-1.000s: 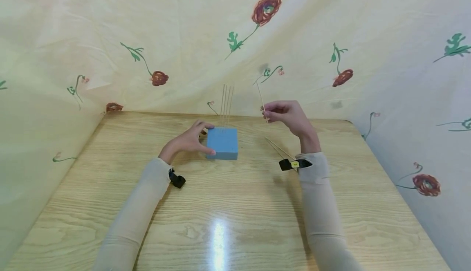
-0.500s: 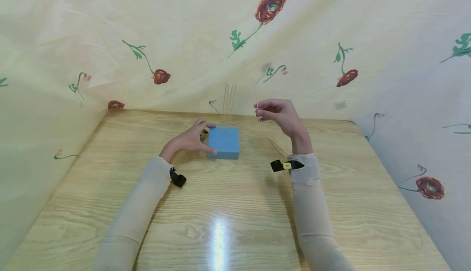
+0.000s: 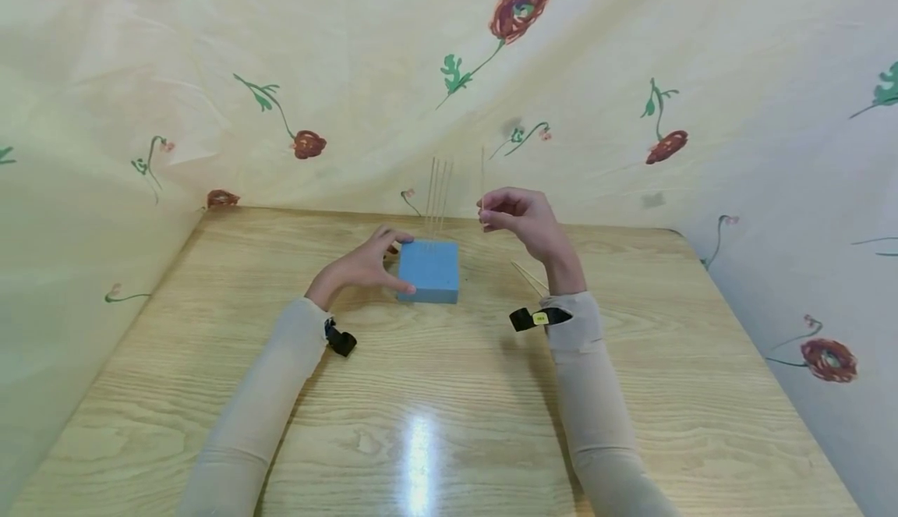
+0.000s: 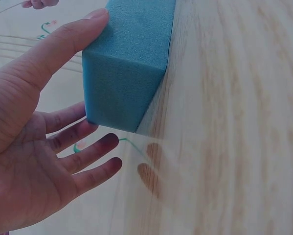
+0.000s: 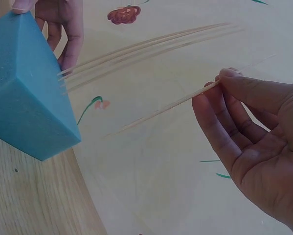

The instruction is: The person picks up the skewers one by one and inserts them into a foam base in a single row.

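Observation:
A blue foam block (image 3: 429, 269) lies on the wooden table, with several thin wooden skewers (image 5: 185, 33) standing up from its top near the back. My left hand (image 3: 359, 262) grips the block's left side, thumb at the front and fingers at the back. In the left wrist view the other fingers spread beside the block. To the right of the block, my right hand (image 3: 522, 219) pinches another skewer (image 5: 166, 109) between thumb and fingers. In the head view that skewer is nearly upright, raised above table level and apart from the block.
Loose skewers (image 3: 528, 276) lie on the table (image 3: 477, 392) under the right forearm, partly hidden by the wrist camera. A flower-patterned cloth (image 3: 365, 72) hangs behind the table and along its sides.
My right hand has moved left toward the block, and its skewer has turned from tilted to nearly upright. My left hand keeps its grip on the block.

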`<state>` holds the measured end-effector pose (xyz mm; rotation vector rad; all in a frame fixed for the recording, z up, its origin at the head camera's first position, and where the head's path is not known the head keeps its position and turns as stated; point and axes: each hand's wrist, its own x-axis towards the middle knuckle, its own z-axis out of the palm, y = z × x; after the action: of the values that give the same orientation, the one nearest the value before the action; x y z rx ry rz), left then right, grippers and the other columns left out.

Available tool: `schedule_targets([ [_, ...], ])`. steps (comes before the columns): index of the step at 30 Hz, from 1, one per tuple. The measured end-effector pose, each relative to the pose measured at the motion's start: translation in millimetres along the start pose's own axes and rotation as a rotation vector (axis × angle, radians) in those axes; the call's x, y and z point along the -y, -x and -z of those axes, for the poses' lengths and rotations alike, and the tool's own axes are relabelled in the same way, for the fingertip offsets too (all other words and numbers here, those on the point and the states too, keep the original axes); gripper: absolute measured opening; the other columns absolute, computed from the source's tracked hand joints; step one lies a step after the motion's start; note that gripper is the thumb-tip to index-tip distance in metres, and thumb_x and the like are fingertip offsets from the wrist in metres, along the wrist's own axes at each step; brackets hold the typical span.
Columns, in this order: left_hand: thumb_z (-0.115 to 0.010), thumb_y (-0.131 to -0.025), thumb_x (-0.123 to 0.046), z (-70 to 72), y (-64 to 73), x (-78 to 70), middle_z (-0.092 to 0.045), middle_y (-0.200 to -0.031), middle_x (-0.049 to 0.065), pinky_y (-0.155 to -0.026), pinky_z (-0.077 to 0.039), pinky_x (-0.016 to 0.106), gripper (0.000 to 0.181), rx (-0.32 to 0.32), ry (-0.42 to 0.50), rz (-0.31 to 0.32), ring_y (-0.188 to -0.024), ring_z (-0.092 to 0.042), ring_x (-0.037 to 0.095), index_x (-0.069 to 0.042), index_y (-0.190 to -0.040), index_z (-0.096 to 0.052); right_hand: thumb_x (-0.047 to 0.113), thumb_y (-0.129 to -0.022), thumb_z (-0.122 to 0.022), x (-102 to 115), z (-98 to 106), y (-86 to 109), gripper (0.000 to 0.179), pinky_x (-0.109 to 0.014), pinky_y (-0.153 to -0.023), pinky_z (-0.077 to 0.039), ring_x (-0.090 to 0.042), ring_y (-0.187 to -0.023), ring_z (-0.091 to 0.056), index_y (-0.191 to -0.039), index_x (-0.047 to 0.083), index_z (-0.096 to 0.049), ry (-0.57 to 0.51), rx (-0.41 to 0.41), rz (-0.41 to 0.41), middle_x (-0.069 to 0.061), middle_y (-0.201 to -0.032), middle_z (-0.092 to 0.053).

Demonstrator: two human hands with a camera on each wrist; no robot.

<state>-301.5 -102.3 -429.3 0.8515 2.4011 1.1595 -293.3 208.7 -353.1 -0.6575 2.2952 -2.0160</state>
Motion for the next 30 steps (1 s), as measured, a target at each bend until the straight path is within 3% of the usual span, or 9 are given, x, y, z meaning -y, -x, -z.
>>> schedule_targets([
  [6,-0.087,-0.084,-0.027,0.2,-1.1,1.1,-0.029,-0.151,0.016,-0.112,-0.041,0.055,0.089,0.001,-0.001,0.0,-0.136,-0.04,0.038,-0.009,-0.155,-0.036,-0.004,-0.093,-0.07,-5,-5,-2.4,0.01,-0.028,-0.077,-0.062,-0.014,-0.082,-0.069,-0.103,-0.007,-0.069,-0.031,-0.007,0.022,-0.008,-0.1,-0.071],
  [18,-0.087,-0.083,-0.027,0.2,-1.2,1.9,-0.03,-0.15,0.016,-0.112,-0.041,0.054,0.09,0.0,-0.002,0.003,-0.135,-0.041,0.038,-0.009,-0.155,-0.037,-0.003,-0.094,-0.069,-18,-24,-8.1,0.008,-0.029,-0.078,-0.062,-0.022,-0.085,-0.068,-0.098,0.003,-0.07,-0.096,-0.076,0.047,-0.002,-0.098,-0.069],
  [25,-0.087,-0.083,-0.027,0.3,-1.0,0.8,-0.031,-0.148,0.016,-0.112,-0.041,0.054,0.089,0.003,-0.008,0.007,-0.135,-0.04,0.038,-0.009,-0.155,-0.036,-0.006,-0.094,-0.067,-22,-33,-10.2,0.016,-0.028,-0.076,-0.062,-0.014,-0.082,-0.066,-0.107,-0.015,-0.064,-0.097,-0.121,0.093,0.0,-0.094,-0.068],
  [30,-0.087,-0.083,-0.028,0.5,-1.1,0.9,-0.03,-0.149,0.016,-0.112,-0.041,0.055,0.09,0.0,-0.001,0.005,-0.136,-0.041,0.038,-0.009,-0.155,-0.036,-0.006,-0.094,-0.068,-25,-37,-12.8,0.011,-0.027,-0.076,-0.062,-0.013,-0.081,-0.066,-0.103,-0.01,-0.067,-0.11,-0.14,0.128,0.0,-0.093,-0.068],
])
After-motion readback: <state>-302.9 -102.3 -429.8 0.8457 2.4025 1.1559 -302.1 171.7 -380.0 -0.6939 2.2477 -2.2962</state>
